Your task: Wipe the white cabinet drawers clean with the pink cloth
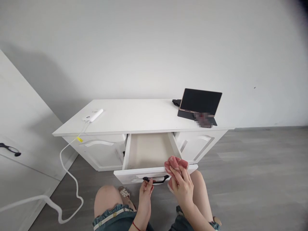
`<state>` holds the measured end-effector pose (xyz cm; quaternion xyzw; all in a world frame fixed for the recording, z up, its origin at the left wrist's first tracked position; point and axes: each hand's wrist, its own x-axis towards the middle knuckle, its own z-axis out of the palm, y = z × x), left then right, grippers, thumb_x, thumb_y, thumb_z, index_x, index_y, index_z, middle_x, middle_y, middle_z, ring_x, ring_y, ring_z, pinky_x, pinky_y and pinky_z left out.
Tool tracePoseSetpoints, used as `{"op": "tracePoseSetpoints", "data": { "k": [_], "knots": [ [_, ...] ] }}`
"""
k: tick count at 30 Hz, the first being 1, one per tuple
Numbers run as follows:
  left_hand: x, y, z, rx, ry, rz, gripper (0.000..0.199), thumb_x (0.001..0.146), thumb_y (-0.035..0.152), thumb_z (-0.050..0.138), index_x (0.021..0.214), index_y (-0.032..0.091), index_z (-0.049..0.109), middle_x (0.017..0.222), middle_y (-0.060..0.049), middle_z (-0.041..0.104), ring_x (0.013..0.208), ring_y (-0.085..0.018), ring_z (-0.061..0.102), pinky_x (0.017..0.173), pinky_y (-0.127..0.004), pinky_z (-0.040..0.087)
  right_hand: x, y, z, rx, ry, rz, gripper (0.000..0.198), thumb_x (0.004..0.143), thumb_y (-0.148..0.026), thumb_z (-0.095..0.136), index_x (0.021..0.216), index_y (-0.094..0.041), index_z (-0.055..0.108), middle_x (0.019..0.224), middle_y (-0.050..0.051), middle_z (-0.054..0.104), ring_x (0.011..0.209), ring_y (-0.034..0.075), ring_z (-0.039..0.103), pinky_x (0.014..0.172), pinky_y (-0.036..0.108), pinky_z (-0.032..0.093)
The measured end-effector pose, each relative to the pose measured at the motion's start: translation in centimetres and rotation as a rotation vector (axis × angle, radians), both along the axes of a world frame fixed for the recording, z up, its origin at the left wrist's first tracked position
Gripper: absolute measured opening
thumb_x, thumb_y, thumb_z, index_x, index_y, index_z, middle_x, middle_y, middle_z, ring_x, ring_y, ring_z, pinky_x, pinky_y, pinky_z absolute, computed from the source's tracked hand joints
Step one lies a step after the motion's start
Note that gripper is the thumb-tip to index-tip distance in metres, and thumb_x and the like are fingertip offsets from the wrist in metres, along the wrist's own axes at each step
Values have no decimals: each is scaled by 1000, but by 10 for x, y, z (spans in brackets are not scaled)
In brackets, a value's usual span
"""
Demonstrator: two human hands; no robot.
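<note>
A low white cabinet (134,117) stands against the wall with its middle drawer (148,150) pulled out; the drawer's inside looks bare. My left hand (146,190) grips the black handle (157,180) on the drawer front. My right hand (182,186) holds a bunched pink cloth (175,163) against the right part of the drawer's front rim. My bare knees show below the drawer.
A dark tablet (200,102) stands propped on its cover at the right of the cabinet top. At the top's left lies a white device (93,115) whose white cable (68,175) trails down over the grey floor. White furniture with a black handle (11,149) fills the left edge.
</note>
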<state>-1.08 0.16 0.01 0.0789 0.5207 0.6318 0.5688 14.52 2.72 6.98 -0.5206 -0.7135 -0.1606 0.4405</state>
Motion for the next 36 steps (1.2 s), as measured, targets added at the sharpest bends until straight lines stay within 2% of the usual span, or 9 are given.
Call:
{"op": "tracePoseSetpoints", "data": {
  "k": [6, 11, 16, 21, 24, 30, 36],
  "knots": [
    [0, -3, 4, 76, 16, -36, 37, 56, 44, 92, 65, 20, 65, 76, -2, 68, 79, -18, 64, 85, -32, 51, -8, -1, -1, 10, -2, 10, 28, 93, -12, 51, 102, -24, 74, 107, 9, 68, 93, 21, 66, 71, 30, 56],
    [-4, -2, 3, 48, 15, -48, 38, 53, 40, 94, 59, 20, 62, 72, -2, 67, 74, -17, 63, 80, -30, 50, -13, -1, -2, -19, 42, 21, 31, 92, -12, 52, 108, -26, 74, 106, 8, 68, 94, 22, 67, 71, 31, 58],
    [-6, 3, -2, 9, -30, -11, 36, 51, 33, 93, 58, 21, 60, 70, -1, 66, 80, -21, 66, 82, -32, 51, -8, 0, -1, -60, 62, 77, 33, 92, -14, 51, 113, -27, 74, 105, 8, 68, 92, 22, 67, 72, 32, 60],
    [-4, 4, -9, -3, -28, 12, 39, 42, 35, 95, 69, 20, 71, 81, -4, 73, 88, -24, 68, 87, -32, 52, -2, 2, 2, -48, 65, 128, 33, 92, -13, 51, 111, -26, 74, 106, 8, 69, 92, 21, 69, 72, 31, 62],
    [-6, 4, -14, -1, -7, 14, 40, 40, 37, 96, 67, 19, 72, 80, -4, 73, 87, -23, 69, 89, -33, 53, -3, 3, 2, -29, 95, 142, 33, 91, -11, 51, 110, -26, 74, 105, 9, 69, 90, 20, 69, 70, 30, 61],
    [-11, 8, -23, -97, -87, 36, 28, 50, 23, 90, 72, 22, 74, 85, -6, 76, 92, -28, 72, 95, -39, 54, -6, 4, 0, -7, 134, 129, 35, 89, -9, 51, 110, -25, 74, 104, 9, 68, 89, 20, 68, 71, 31, 61],
    [-7, 11, -21, -124, -137, 78, 23, 51, 19, 86, 62, 24, 67, 75, -5, 75, 87, -29, 73, 95, -43, 55, -4, 6, -1, -31, 143, 172, 34, 90, -11, 53, 113, -26, 73, 103, 8, 67, 86, 19, 67, 69, 29, 60]
  ]
}}
